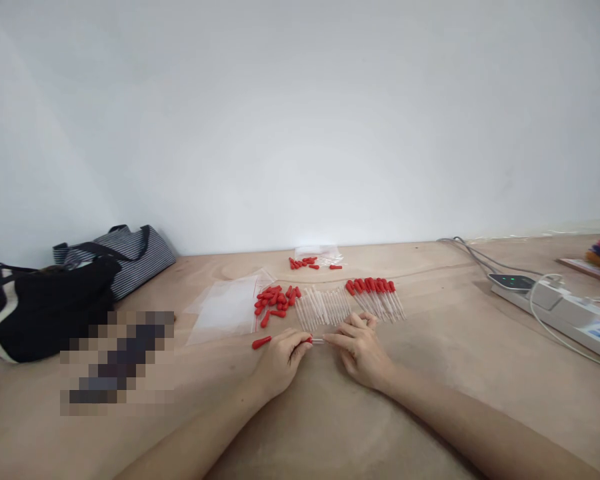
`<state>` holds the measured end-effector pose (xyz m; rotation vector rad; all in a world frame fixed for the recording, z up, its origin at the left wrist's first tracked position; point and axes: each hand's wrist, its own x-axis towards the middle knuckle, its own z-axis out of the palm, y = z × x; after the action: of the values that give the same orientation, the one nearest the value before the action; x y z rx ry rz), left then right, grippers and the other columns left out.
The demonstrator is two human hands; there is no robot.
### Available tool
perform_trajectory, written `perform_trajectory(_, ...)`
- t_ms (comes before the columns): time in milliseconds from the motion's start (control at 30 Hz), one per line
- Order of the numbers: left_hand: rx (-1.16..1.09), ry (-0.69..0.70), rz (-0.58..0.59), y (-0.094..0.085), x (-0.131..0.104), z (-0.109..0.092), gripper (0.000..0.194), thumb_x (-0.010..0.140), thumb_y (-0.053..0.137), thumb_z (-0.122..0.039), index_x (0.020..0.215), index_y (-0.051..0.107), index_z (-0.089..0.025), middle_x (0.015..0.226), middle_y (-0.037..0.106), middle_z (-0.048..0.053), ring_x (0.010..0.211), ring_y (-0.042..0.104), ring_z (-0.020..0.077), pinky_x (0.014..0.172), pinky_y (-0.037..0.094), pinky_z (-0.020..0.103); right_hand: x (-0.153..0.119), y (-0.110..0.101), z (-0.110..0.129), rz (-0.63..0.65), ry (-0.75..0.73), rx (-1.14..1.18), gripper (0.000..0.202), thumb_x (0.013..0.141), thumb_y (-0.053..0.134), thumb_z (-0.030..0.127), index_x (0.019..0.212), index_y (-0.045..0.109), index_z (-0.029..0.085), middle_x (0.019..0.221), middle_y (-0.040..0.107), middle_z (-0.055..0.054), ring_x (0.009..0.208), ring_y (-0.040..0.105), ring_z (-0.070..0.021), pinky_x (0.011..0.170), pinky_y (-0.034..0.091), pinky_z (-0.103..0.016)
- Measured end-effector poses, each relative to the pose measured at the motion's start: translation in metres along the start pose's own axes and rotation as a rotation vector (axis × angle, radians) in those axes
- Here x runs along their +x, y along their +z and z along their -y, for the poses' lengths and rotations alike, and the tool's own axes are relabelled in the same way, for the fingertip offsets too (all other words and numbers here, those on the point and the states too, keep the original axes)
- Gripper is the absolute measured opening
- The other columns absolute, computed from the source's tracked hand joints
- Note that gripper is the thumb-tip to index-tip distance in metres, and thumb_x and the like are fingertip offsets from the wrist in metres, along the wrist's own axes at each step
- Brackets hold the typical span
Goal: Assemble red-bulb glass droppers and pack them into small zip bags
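Observation:
My left hand point(281, 360) is closed on a red rubber bulb point(309, 340), most of it hidden by the fingers. A clear dropper tube point(318, 341) spans the short gap from that bulb to my right hand point(363, 350), whose fingertips are closed on its other end. Whether the tube sits inside the bulb I cannot tell. Just left of my left hand lies a single red bulb point(261, 343). Beyond the hands, bare dropper tubes point(323, 307) lie side by side, with a pile of loose red bulbs point(276, 298) to their left. Several red-capped droppers point(377, 297) form a row on the right.
Clear plastic bags point(225, 308) lie left of the bulb pile. Farther back are more red bulbs point(303, 263) and tubes by a bag. Cloth bags point(45, 307) and a pixelated dark object point(120, 363) occupy the left; a power strip point(555, 310) with cables stands right.

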<state>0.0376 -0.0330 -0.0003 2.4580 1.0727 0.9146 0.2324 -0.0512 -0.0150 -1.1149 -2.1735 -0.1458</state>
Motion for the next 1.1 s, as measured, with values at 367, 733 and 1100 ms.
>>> perform_trajectory(367, 0.111, 0.191, 0.028, 0.001, -0.004, -0.004, 0.021, 0.087, 0.04, -0.026, 0.079, 0.058, -0.018, 0.075, 0.063, 0.004, 0.072, 0.057, 0.0168, 0.067, 0.043, 0.028, 0.005, -0.007, 0.007, 0.042, -0.023, 0.021, 0.017, 0.079, 0.044, 0.016, 0.074, 0.059, 0.021, 0.067, 0.06, 0.0, 0.074, 0.043, -0.015, 0.077, 0.018, -0.037)
perform_trajectory(733, 0.182, 0.251, -0.063, 0.002, -0.005, -0.005, 0.017, 0.085, 0.046, -0.024, 0.074, 0.058, -0.018, 0.068, 0.064, 0.0, 0.065, 0.058, 0.0141, 0.069, 0.035, 0.03, 0.008, -0.01, 0.018, 0.156, 0.175, 0.175, 0.022, 0.08, 0.043, 0.014, 0.064, 0.057, 0.021, 0.059, 0.06, 0.002, 0.069, 0.046, -0.0136, 0.079, 0.019, -0.038)
perform_trajectory(1100, 0.167, 0.192, -0.06, -0.002, -0.001, -0.002, 0.015, 0.083, 0.051, -0.029, 0.075, 0.058, -0.019, 0.069, 0.065, -0.002, 0.064, 0.056, 0.0132, 0.072, 0.03, 0.032, 0.009, -0.022, 0.002, 0.204, -0.003, 0.066, 0.019, 0.085, 0.044, 0.025, 0.092, 0.061, 0.028, 0.076, 0.065, 0.0, 0.077, 0.047, -0.0143, 0.078, 0.017, -0.036)
